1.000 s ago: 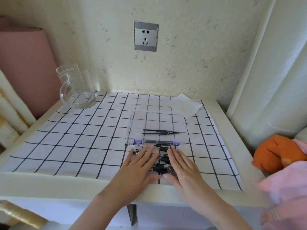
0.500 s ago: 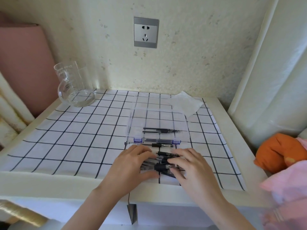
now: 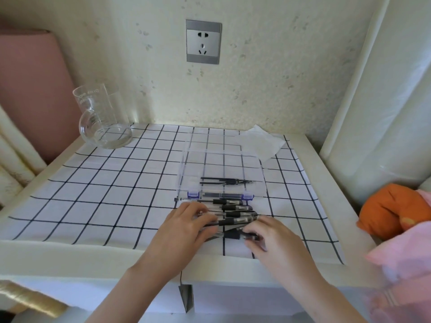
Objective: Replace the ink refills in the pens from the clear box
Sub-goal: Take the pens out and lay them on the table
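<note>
Several clear-barrelled black-grip pens (image 3: 229, 212) lie bunched on the checked counter (image 3: 93, 194), just before the clear plastic box (image 3: 221, 169) holding thin black refills (image 3: 225, 181). Left hand (image 3: 184, 231) steadies the bunch, fingers curled; right hand (image 3: 272, 238) fingers pinch one pen, apparently selecting it.

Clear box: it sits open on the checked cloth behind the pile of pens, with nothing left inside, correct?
Not quite. The head view shows the clear box open behind the pens, but several thin black refills lie inside it.

Two hands (image 3: 184, 229), one clear box (image 3: 221, 164), one glass jug (image 3: 102, 120), one tissue (image 3: 263, 142).
</note>
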`<action>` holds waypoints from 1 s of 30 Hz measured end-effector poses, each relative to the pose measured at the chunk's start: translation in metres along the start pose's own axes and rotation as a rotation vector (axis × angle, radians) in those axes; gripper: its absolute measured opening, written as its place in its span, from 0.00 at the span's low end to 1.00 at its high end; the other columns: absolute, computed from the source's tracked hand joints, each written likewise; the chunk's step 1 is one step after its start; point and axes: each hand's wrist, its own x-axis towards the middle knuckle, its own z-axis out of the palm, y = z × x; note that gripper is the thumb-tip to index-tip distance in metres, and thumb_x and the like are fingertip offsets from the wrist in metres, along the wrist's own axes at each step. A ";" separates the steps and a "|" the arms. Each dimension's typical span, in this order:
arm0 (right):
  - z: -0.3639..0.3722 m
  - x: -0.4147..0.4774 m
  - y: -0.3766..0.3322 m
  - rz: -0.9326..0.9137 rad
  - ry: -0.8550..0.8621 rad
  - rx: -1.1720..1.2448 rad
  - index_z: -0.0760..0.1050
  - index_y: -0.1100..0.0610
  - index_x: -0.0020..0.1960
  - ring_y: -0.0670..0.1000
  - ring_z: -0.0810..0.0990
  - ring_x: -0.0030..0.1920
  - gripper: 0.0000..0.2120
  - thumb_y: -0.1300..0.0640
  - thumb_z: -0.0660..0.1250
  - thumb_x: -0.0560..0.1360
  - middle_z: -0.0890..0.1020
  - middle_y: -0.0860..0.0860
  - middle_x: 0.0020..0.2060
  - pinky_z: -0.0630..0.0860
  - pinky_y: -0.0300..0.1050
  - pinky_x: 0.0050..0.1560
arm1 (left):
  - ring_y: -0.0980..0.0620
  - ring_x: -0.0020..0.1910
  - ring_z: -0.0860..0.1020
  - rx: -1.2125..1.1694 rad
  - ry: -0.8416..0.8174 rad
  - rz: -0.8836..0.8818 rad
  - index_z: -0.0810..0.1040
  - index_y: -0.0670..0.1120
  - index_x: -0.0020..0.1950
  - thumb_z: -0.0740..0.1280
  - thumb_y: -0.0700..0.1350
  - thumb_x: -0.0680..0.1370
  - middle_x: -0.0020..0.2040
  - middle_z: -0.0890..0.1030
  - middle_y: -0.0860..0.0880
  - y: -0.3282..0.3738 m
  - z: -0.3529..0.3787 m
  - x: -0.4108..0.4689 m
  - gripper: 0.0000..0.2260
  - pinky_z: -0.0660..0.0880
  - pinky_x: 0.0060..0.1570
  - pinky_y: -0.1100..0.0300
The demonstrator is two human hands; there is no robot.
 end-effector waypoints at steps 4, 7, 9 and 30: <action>0.001 0.005 0.004 0.075 -0.021 0.199 0.77 0.49 0.50 0.41 0.74 0.40 0.06 0.55 0.68 0.74 0.73 0.36 0.38 0.70 0.36 0.42 | 0.54 0.56 0.73 -0.033 0.014 -0.003 0.78 0.53 0.58 0.54 0.57 0.76 0.57 0.77 0.52 0.002 -0.001 0.003 0.18 0.74 0.54 0.58; -0.005 0.006 0.006 0.146 -0.018 0.369 0.78 0.46 0.46 0.36 0.74 0.37 0.08 0.58 0.70 0.72 0.77 0.33 0.32 0.69 0.29 0.39 | 0.56 0.54 0.73 -0.106 0.017 0.023 0.78 0.53 0.57 0.55 0.56 0.76 0.54 0.78 0.55 0.006 -0.005 0.007 0.17 0.72 0.54 0.62; -0.008 0.006 0.007 0.168 -0.033 0.410 0.76 0.44 0.44 0.36 0.74 0.35 0.09 0.58 0.70 0.72 0.77 0.34 0.31 0.69 0.28 0.39 | 0.57 0.50 0.73 -0.123 0.025 0.040 0.80 0.52 0.54 0.56 0.54 0.76 0.49 0.78 0.55 0.008 -0.005 0.008 0.15 0.71 0.50 0.65; -0.022 0.007 0.003 0.203 -0.011 0.936 0.79 0.59 0.46 0.52 0.81 0.32 0.07 0.69 0.69 0.71 0.83 0.54 0.34 0.75 0.40 0.32 | 0.62 0.53 0.73 -0.297 0.018 0.097 0.74 0.57 0.61 0.59 0.63 0.73 0.53 0.78 0.60 0.029 -0.019 0.011 0.20 0.69 0.55 0.67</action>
